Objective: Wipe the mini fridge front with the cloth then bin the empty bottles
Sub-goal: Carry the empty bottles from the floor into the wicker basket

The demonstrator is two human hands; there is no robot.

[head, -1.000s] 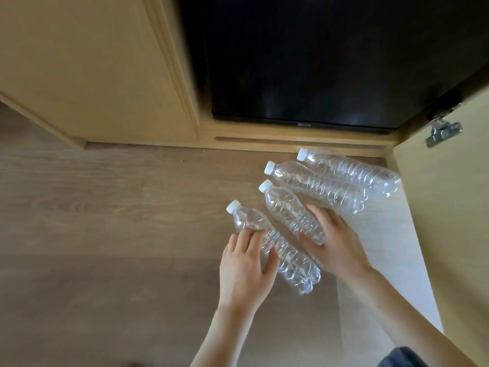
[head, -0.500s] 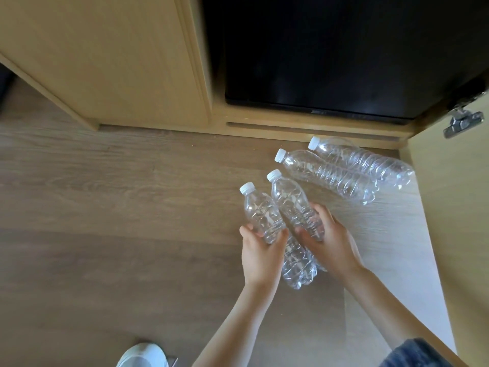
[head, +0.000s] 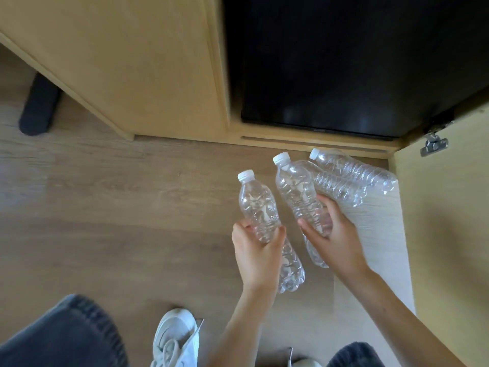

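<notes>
Floor: we see wood-grain floor (head: pixel 111 207).
2 o'clock: a capped bottle (head: pixel 357 170) and a second bottle (head: pixel 336 187) lie touching, beside the cabinet base (head: pixel 304 144).
10 o'clock: a dark oblong piece (head: pixel 38 107).
6 o'clock: our white shoe (head: pixel 176 337).

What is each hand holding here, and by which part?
The left hand grips a clear plastic bottle with a white cap around its middle; the right hand grips a second such bottle around its lower half.
</notes>
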